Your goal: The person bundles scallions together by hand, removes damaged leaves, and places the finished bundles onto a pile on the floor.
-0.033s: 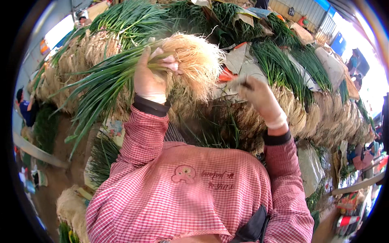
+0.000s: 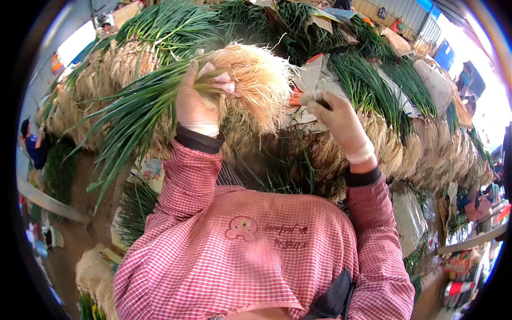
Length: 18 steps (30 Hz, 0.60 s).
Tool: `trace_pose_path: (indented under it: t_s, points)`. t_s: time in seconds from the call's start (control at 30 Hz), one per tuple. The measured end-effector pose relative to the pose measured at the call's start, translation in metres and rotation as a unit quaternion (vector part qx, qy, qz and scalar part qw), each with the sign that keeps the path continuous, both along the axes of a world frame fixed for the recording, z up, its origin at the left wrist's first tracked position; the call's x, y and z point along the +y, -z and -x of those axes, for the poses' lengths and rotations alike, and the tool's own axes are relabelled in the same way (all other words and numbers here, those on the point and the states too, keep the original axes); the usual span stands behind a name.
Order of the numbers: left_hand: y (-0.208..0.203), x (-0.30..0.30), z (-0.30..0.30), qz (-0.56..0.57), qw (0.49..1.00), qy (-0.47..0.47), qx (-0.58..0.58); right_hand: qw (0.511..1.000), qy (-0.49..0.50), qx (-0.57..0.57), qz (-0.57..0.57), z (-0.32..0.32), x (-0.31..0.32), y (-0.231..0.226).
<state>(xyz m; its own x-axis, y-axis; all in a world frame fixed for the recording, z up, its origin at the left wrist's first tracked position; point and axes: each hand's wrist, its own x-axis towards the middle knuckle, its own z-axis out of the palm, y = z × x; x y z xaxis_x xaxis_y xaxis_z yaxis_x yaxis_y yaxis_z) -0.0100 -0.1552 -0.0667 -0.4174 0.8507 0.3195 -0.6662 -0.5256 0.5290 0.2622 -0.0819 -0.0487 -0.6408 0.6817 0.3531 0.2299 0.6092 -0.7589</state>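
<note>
My left hand [image 2: 196,104], in a pale glove, is closed around a bunch of green onions [image 2: 224,85]. The long green leaves hang down to the left, while the white and pinkish bulbs and the thick tuft of pale roots point right. To the right of the roots, apart from them, my right hand [image 2: 341,125] is raised in its own pale glove. Its fingers are curled together in a pinch. Something pale and wispy shows at the fingertips, too blurred to name.
Behind my hands a long heap of green onions [image 2: 368,88] spreads out, roots hanging toward me. Grey and orange sheets [image 2: 320,80] lie on it. More bunches [image 2: 96,274] stand at the lower left. Other people [image 2: 33,141] are at the far left and right.
My right hand has turned slightly, its curled fingers now less smeared by motion. My left hand holds the green onions in the same place.
</note>
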Motion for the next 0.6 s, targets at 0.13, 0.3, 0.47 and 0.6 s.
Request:
trace_pose_path:
  t_s: [0.13,0.3,0.47,0.6]
  points:
    - [0.008,0.008,-0.003,0.014,1.0,-0.014,-0.012,0.987,0.036,-0.16,0.007,0.05,0.005,-0.019]
    - [0.01,-0.002,0.005,0.019,0.999,0.006,-0.041,0.978,-0.104,-0.022,0.18,0.042,-0.012,-0.008]
    - [0.023,-0.011,0.016,0.077,0.997,-0.016,-0.028,0.929,-0.192,0.007,0.317,0.0,-0.02,0.008]
    - [0.031,-0.016,0.018,0.03,0.999,-0.008,-0.024,0.968,-0.146,-0.078,0.19,0.006,-0.008,0.016]
